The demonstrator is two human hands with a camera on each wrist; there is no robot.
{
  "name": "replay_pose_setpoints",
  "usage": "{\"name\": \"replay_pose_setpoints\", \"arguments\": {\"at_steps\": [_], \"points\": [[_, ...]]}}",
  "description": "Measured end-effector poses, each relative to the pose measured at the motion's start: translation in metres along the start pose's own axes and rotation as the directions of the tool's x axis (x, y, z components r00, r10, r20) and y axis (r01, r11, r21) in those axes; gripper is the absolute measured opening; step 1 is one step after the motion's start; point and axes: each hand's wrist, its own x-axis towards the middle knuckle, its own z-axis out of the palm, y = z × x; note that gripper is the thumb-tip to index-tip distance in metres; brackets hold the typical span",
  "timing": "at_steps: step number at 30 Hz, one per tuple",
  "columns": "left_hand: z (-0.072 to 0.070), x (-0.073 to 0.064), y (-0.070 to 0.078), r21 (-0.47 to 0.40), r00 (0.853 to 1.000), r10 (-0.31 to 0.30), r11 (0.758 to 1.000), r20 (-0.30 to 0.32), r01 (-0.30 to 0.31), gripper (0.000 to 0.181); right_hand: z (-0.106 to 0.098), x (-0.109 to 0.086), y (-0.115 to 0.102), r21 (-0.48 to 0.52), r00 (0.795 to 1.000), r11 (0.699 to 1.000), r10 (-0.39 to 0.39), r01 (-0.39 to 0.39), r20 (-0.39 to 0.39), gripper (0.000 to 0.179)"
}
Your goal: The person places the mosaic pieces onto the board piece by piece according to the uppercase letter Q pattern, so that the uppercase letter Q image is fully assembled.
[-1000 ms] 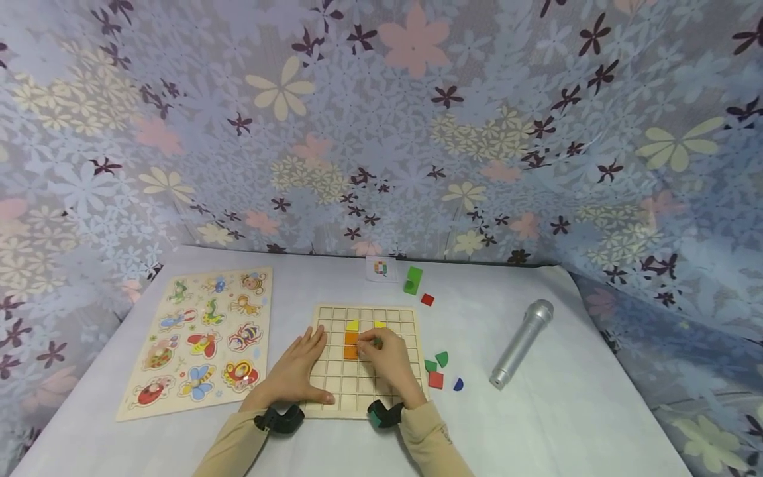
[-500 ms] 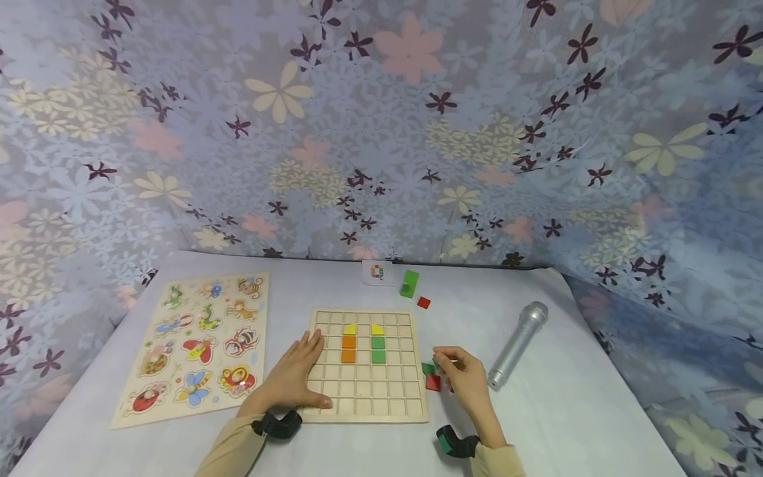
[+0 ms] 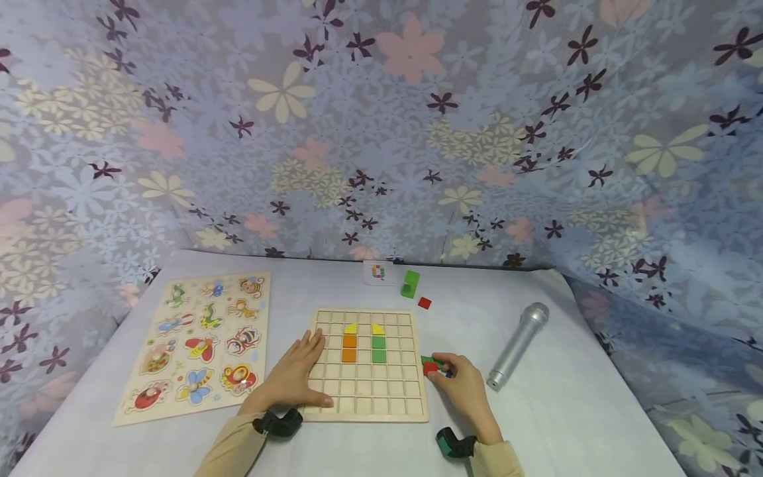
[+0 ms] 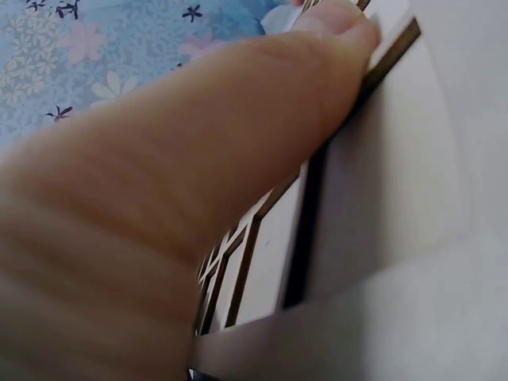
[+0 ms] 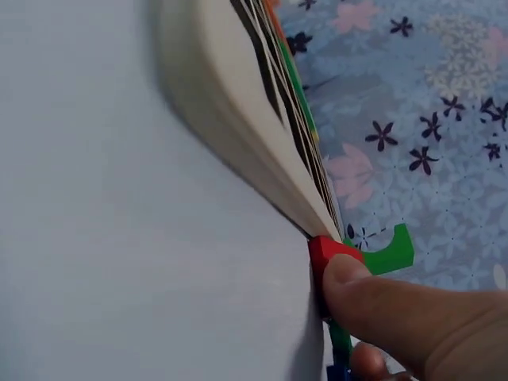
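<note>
A wooden grid board (image 3: 363, 401) lies mid-table with orange square tiles (image 3: 349, 348), green square tiles (image 3: 379, 348) and two yellow corner pieces (image 3: 378, 329) in its cells. Across its left edge rests my left hand (image 3: 291, 376), fingers spread and thumb extended. My right hand (image 3: 467, 391) is just beyond the right edge. Its thumb and fingers pinch a red square block (image 5: 324, 252) that sits against the board. Green pieces (image 3: 438, 361) and a blue piece (image 3: 449, 374) lie close to the fingers, partly hidden.
A wooden insect puzzle (image 3: 197, 348) lies to the left, a silver microphone (image 3: 518, 344) to the right. Behind the board are a pattern card (image 3: 378, 272), a green block with a curved notch (image 3: 411, 283) and a red tile (image 3: 424, 303). A flowered cloth (image 3: 381, 132) hangs behind.
My right hand moved from over the grid to the loose pieces at right, uncovering the green tiles. The red block shifted slightly away from me, toward the green pieces. My left hand stays put.
</note>
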Motion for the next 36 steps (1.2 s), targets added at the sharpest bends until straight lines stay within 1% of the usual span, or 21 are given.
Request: {"name": "replay_pose_setpoints", "arguments": {"at_steps": [2,5,7,10,13,15,16,18,20,21,22,23,26,28,32,34,36], "points": [[0.0,0.0,0.0,0.001,1.0,-0.004,1.0,-0.001,0.004,0.124,0.003,0.012,-0.002,-0.044,1.0,0.999,-0.025,0.025,-0.002,0.032],[0.001,0.0,0.001,-0.014,1.0,-0.006,1.0,-0.002,0.006,0.124,0.006,0.028,-0.005,-0.082,0.998,0.995,-0.052,0.051,-0.016,0.03],[0.002,0.001,0.001,-0.019,1.0,-0.006,1.0,0.001,0.006,0.124,0.007,0.036,-0.006,-0.082,0.998,0.996,-0.049,0.046,-0.037,0.028],[0.002,0.001,0.002,-0.023,1.0,-0.005,1.0,0.011,0.005,0.125,0.008,0.041,-0.003,-0.064,0.997,0.998,-0.007,0.002,-0.08,0.025],[0.003,0.0,0.002,-0.021,1.0,-0.014,1.0,0.018,0.014,0.125,0.008,0.042,0.001,0.042,0.994,0.997,0.064,-0.061,-0.089,0.028],[0.002,-0.001,0.001,-0.02,1.0,-0.018,1.0,0.015,0.018,0.126,0.009,0.044,0.002,0.149,0.991,0.984,0.113,-0.102,-0.065,0.032],[0.001,-0.002,0.001,-0.019,1.0,-0.019,1.0,0.013,0.019,0.126,0.008,0.046,0.001,0.214,0.99,0.969,0.134,-0.121,-0.044,0.034],[0.0,-0.001,0.0,-0.018,1.0,-0.016,1.0,0.007,0.016,0.126,0.009,0.049,-0.002,0.332,0.987,0.931,0.16,-0.15,-0.002,0.037],[-0.001,-0.001,0.0,-0.012,1.0,-0.011,1.0,0.006,0.011,0.126,0.013,0.052,-0.007,0.405,0.985,0.899,0.168,-0.166,0.031,0.036],[-0.001,0.0,-0.001,-0.008,1.0,-0.01,1.0,0.009,0.01,0.126,0.015,0.054,-0.011,0.424,0.985,0.89,0.166,-0.166,0.038,0.034],[0.0,0.0,-0.001,-0.004,1.0,-0.009,1.0,0.01,0.009,0.126,0.019,0.056,-0.016,0.424,0.987,0.892,0.154,-0.157,0.041,0.033],[0.0,0.0,-0.001,0.0,1.0,-0.007,1.0,0.008,0.007,0.126,0.023,0.057,-0.022,0.413,0.99,0.9,0.137,-0.143,0.044,0.031],[0.0,0.0,-0.003,0.003,1.0,-0.002,1.0,0.003,0.002,0.126,0.037,0.063,-0.042,0.335,0.997,0.94,0.051,-0.068,0.057,0.026],[0.0,0.001,-0.004,0.001,1.0,0.001,1.0,-0.003,-0.001,0.125,0.047,0.069,-0.056,0.289,0.997,0.957,-0.016,-0.005,0.07,0.023],[0.0,0.001,-0.004,-0.001,1.0,0.008,1.0,-0.01,-0.008,0.126,0.066,0.081,-0.074,0.218,0.988,0.969,-0.137,0.118,0.076,0.018],[0.0,0.001,-0.004,-0.001,1.0,0.008,1.0,-0.013,-0.008,0.126,0.073,0.085,-0.079,0.168,0.982,0.974,-0.17,0.156,0.078,0.016],[0.0,0.001,-0.004,-0.002,1.0,0.008,1.0,-0.014,-0.008,0.126,0.079,0.087,-0.082,0.12,0.98,0.978,-0.182,0.172,0.08,0.014]]}}
